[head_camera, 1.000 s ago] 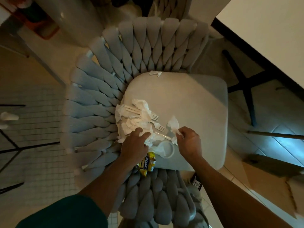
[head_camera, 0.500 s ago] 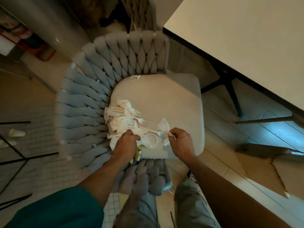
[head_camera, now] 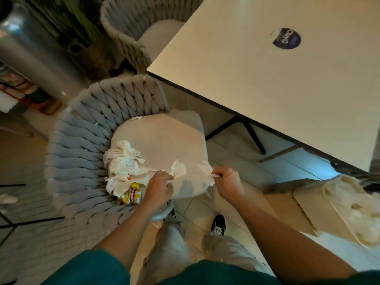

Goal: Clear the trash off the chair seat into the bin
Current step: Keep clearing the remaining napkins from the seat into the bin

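Seen from above: a grey rope-woven chair with a pale grey cushioned seat (head_camera: 162,138), pulled out beside a cream square tabletop (head_camera: 267,83). Left hand (head_camera: 159,187) clenched at the seat's front edge on a torn scrap of white tissue (head_camera: 178,169); right hand (head_camera: 227,183) just past the seat's front corner, pinching another crumpled white tissue piece (head_camera: 205,168) between fingertips. Most of the trash yet to be gathered: a heap of crumpled white paper napkins (head_camera: 121,163) on the left part of the seat against the woven side, with white plastic forks (head_camera: 139,158) lying across it, tines toward the seat's middle. A small yellow printed wrapper (head_camera: 131,195) wedged at the seat's front left edge, touching the napkins. One stray white shred (head_camera: 135,118) at the back of the cushion, well apart from the rest. No bin clearly identifiable; a tall shiny metal cylinder (head_camera: 26,50) at upper left possibly one, hard to say. Best approach, judging from the layout: bunch the loose napkins over the forks so everything lifts as one bundle, tuck the wrapper in, keep a firm closed grip so light scraps do not flutter to the tiled floor (head_camera: 236,159), then come back for the far shred. Tissue looks thin, soft, easily torn.
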Action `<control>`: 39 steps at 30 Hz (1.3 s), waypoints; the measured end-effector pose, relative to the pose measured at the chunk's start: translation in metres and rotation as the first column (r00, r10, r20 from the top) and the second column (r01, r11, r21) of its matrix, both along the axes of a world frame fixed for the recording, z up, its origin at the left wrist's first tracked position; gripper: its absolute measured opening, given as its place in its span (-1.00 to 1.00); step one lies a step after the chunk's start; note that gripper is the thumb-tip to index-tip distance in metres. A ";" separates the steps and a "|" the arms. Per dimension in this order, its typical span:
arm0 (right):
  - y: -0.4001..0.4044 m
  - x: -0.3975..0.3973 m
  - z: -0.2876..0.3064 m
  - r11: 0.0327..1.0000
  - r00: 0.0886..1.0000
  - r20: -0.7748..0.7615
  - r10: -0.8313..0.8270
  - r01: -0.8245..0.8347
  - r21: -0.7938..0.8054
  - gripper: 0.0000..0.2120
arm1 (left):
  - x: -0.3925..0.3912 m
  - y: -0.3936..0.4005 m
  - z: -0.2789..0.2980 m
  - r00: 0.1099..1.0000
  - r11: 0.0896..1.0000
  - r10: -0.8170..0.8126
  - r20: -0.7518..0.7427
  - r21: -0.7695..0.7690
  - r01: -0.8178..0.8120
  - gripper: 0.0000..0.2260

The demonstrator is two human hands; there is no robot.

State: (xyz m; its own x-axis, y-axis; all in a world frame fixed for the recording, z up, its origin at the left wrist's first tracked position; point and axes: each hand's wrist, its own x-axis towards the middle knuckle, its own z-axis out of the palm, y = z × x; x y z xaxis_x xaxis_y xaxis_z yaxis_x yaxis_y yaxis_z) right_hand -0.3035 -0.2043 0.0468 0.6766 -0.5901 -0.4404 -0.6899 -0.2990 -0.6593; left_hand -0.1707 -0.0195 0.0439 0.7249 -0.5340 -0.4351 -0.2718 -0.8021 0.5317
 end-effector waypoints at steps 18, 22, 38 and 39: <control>-0.096 -0.222 0.024 0.784 0.789 -0.070 -0.610 0.588 -0.200 -0.73 | -0.166 -0.205 0.025 0.675 0.673 -0.737 0.038 -0.048 0.738 -0.54; -0.122 -0.272 0.028 0.702 0.701 -0.093 -0.707 0.680 -0.210 -0.66 | -0.217 -0.250 0.023 0.611 0.610 -0.791 0.037 -0.031 0.792 -0.53; -0.250 -0.409 -0.054 0.783 0.755 -0.209 -0.622 0.605 -0.147 -0.71 | -0.389 -0.425 -0.043 0.501 0.496 -0.862 -0.075 0.082 0.865 -0.49; -0.253 -0.410 -0.060 0.803 0.773 -0.215 -0.596 0.579 -0.143 -0.70 | -0.393 -0.430 -0.049 0.487 0.479 -0.870 -0.072 0.101 0.872 -0.49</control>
